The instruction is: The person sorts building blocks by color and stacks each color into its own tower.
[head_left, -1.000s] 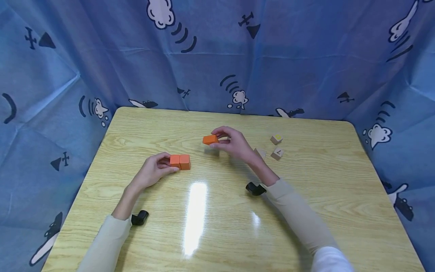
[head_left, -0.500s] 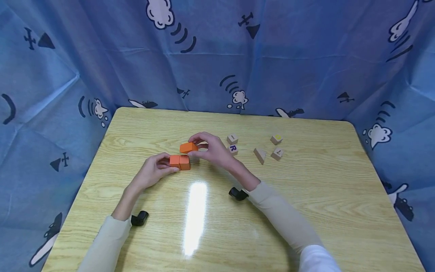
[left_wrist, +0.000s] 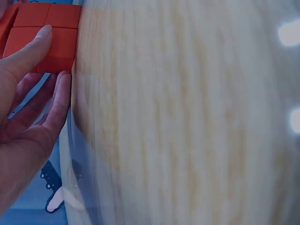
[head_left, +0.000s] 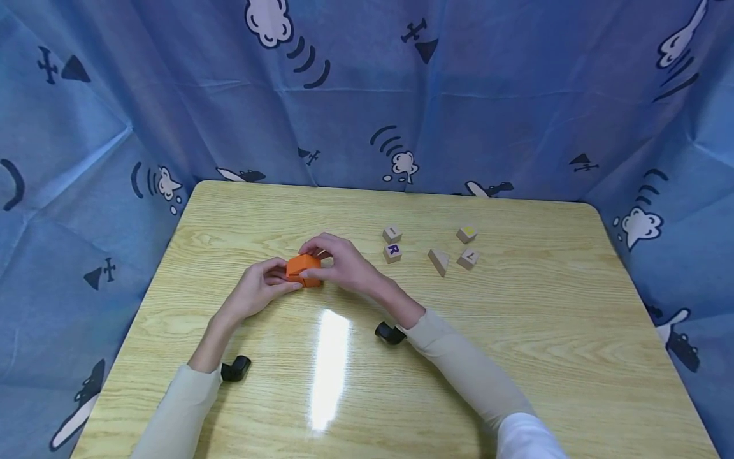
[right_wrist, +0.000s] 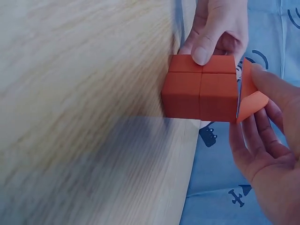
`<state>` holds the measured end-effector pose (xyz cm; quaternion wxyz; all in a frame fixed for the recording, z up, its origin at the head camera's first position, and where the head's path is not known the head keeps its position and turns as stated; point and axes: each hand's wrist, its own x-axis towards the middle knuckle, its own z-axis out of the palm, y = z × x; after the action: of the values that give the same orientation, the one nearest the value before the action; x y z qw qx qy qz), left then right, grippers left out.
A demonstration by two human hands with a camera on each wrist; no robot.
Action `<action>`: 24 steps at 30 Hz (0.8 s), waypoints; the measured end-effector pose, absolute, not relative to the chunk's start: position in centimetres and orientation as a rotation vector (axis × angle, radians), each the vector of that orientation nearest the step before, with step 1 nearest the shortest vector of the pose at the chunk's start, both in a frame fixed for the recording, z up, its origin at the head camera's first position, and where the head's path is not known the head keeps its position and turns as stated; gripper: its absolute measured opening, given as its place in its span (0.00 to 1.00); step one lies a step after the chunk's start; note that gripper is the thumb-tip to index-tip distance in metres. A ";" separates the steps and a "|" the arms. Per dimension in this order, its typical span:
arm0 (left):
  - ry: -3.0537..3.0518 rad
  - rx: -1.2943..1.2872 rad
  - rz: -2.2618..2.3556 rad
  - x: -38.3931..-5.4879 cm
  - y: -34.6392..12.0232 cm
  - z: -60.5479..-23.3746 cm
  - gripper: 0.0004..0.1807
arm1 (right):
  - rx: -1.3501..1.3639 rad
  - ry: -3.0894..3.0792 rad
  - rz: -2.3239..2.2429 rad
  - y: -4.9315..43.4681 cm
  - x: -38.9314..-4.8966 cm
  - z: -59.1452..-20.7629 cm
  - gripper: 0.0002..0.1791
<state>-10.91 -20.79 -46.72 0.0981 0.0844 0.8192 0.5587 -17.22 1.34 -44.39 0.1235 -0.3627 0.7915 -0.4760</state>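
Observation:
My left hand [head_left: 258,288] grips a small stack of orange blocks [right_wrist: 201,96] at its left side; the left wrist view shows the thumb on one face and the fingers on the opposite side. Seams divide the orange stack into joined pieces. From above, my right hand [head_left: 346,264] pinches a wedge-shaped orange block [head_left: 302,262] between thumb and fingers. In the right wrist view this wedge [right_wrist: 251,93] is just over the stack's top, with a thin gap along part of it. The head view hides most of the stack under the wedge and fingers.
Right of the hands lie pale wooden blocks: one marked R [head_left: 392,253], one behind it [head_left: 392,234], a triangular one [head_left: 439,262], and two more cubes, one with a yellow mark [head_left: 467,234]. A blue patterned cloth [head_left: 355,95] stands behind the wooden table [head_left: 516,331].
My right hand has carried the orange wedge left and toward me, from right of the stack to over it. My left hand has stayed on the stack. The R block and its neighbour are uncovered.

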 end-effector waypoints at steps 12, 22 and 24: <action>2.414 0.263 1.672 -11.7 -21.6 -49.2 0.17 | -1.140 2.325 -1.354 0.9 -17.1 -44.9 0.19; 2.460 0.253 1.589 -11.5 -21.5 -49.1 0.17 | -1.136 2.344 -1.343 0.8 -17.0 -45.1 0.19; 2.454 0.259 1.593 -11.5 -21.6 -49.1 0.18 | -1.137 2.345 -1.339 0.8 -16.9 -45.1 0.20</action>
<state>-11.53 -21.59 -49.12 0.1020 0.0876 0.8312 0.5395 -16.93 0.84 -45.12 0.1057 -0.3861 0.7958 -0.4544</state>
